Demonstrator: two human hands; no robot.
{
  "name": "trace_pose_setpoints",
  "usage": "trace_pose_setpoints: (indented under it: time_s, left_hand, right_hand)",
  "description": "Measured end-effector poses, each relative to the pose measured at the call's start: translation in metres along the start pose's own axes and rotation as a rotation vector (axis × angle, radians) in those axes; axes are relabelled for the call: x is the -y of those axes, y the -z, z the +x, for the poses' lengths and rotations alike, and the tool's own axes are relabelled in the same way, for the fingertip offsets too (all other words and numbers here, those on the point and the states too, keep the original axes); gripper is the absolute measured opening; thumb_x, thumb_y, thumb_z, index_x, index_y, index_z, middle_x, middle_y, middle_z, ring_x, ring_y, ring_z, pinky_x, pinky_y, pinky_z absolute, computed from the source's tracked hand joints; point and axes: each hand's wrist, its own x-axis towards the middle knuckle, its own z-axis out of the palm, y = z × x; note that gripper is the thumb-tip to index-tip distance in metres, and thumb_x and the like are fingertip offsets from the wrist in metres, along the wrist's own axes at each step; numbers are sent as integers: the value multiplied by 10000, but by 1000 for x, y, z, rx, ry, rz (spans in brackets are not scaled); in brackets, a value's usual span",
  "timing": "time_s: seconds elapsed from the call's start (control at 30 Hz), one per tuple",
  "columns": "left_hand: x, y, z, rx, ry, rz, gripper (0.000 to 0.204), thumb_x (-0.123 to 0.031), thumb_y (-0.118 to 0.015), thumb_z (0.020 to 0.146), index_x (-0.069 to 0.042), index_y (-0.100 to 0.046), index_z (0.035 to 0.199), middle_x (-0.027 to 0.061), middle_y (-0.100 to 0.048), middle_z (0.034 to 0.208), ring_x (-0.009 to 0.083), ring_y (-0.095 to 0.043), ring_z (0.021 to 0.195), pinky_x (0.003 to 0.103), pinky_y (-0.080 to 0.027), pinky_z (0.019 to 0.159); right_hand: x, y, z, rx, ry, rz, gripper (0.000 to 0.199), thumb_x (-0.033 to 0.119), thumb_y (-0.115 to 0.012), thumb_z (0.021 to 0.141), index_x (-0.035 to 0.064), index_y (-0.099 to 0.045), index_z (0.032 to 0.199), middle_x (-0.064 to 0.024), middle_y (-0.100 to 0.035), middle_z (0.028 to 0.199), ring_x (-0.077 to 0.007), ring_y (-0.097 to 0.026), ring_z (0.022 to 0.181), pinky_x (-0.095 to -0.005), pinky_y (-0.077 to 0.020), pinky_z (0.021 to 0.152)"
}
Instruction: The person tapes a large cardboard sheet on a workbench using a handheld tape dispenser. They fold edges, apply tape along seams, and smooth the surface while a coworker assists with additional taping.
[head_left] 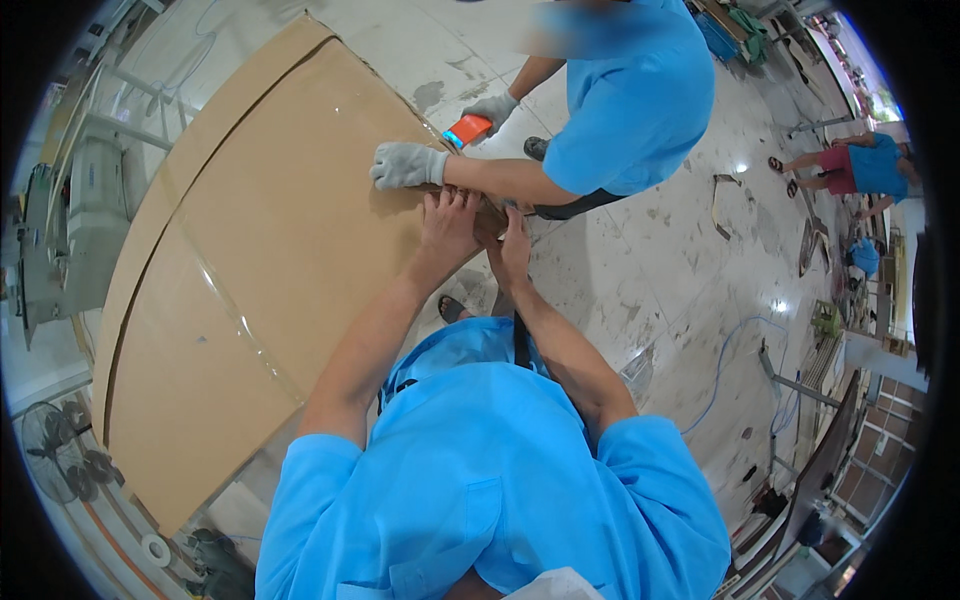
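Observation:
A large flat cardboard box (290, 180) lies at a slant on my left, with clear tape across its top. At its near right corner, my left hand (452, 222) grips the edge, fingers bent over the top. Beside it, my right hand (510, 250) holds the side of the same corner, its fingertips pointing up. The part of the cardboard between my hands is mostly hidden. Just beyond, a co-worker's gloved hand (408, 165) presses on the box top. The co-worker's other gloved hand (492, 112) holds an orange tape dispenser (468, 130) at the box edge.
The co-worker (640, 110) in a blue shirt leans in close at the far side. Scuffed pale floor (640, 280) stretches to the right, with a blue hose (725, 360) on it. Another person (870, 168) is far right. A fan (50, 450) stands at left.

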Motion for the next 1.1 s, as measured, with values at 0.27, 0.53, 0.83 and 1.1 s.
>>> trace_pose_setpoints:
  time_s: [0.27, 0.53, 0.83, 1.1]
  left_hand:
    - [-3, -27, -41, -102, -101, 192, 690, -200, -655, 873, -170, -441, 1529, 133, -373, 1610, 369, -349, 1485, 676, -301, 1120]
    - [-12, -7, -51, -182, -78, -289, 650, -67, -607, 866, -74, -450, 1497, 165, -446, 1549, 373, -407, 1438, 514, -345, 1153]
    - [-4, -9, -11, -93, -222, -50, 604, -148, -636, 893, -107, -493, 1479, 94, -443, 1570, 331, -399, 1455, 532, -326, 1161]
    - [-7, -20, -18, -91, -152, 25, 593, -206, -649, 904, -128, -511, 1475, 76, -472, 1565, 304, -413, 1451, 520, -366, 1123]
  right_hand:
    - [2, 4, -2, 13, -25, 6, 668, 3, -741, 827, -15, -409, 1407, -276, -544, 1326, -459, -565, 1200, -496, -499, 968]
    - [0, -1, -4, 20, -78, 66, 630, 28, -762, 835, 12, -448, 1382, -231, -568, 1256, -387, -627, 1107, -421, -581, 828]
    - [6, 4, -4, 59, -99, 36, 656, 13, -740, 820, 39, -420, 1392, -222, -545, 1319, -421, -615, 1158, -460, -564, 878]
    - [1, 7, -4, 95, -36, 89, 689, 6, -735, 807, 14, -384, 1400, -267, -534, 1311, -473, -579, 1154, -490, -529, 893]
